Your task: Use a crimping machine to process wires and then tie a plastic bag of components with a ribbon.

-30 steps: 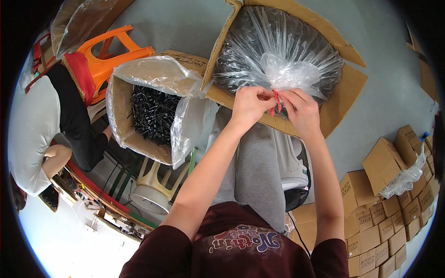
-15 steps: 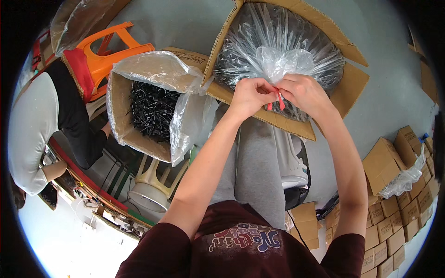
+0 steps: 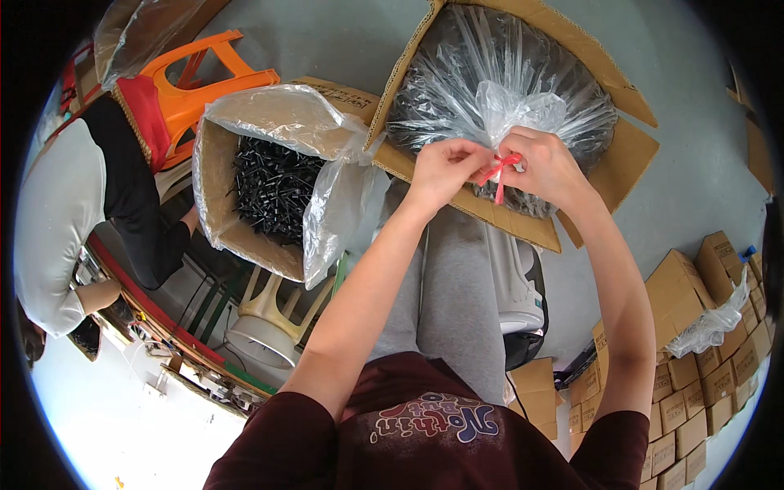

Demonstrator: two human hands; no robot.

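A clear plastic bag (image 3: 445, 90), gathered at its neck, fills an open cardboard box (image 3: 639, 159) in front of me; dark contents show faintly through it. Round the neck runs a red ribbon (image 3: 499, 193), with a small loop and a hanging end. My left hand (image 3: 445, 173) pinches the ribbon between thumb and fingertips at the neck's left side. On the other side my right hand (image 3: 545, 167) is closed on the ribbon, its fingers curled against the bunched plastic. The fingers partly hide the knot.
To the left stands a lined box (image 3: 219, 175) of small black parts (image 3: 273, 192). Beyond it are an orange stool (image 3: 184, 98) and a seated person (image 3: 61, 220). A cream stool (image 3: 265, 331) is at lower left, and stacked cartons (image 3: 694, 400) at lower right.
The ribbon's two hanging ends have become a loop and one hanging end. My right hand's fingers have curled in at the ribbon, and my left hand stays pinched beside it.
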